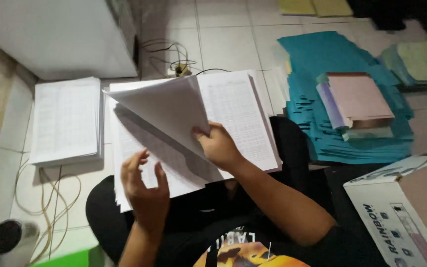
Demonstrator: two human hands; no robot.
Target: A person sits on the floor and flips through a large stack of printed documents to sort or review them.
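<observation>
A thick stack of white printed sheets (243,113) lies on my lap and the tiled floor. My right hand (218,146) pinches the lower edge of a lifted bundle of sheets (164,106), which is folded up and over to the left. My left hand (144,185) rests with spread fingers on the lower left part of the sheets beneath (134,143), thumb up. The pages carry fine printed tables.
A second white paper pile (67,121) lies at left. Teal folders (332,59) with a pink-topped bundle (359,99) lie at right, a cardboard box (401,217) at lower right. Cables (50,207) trail at lower left; a white cabinet (60,34) stands behind.
</observation>
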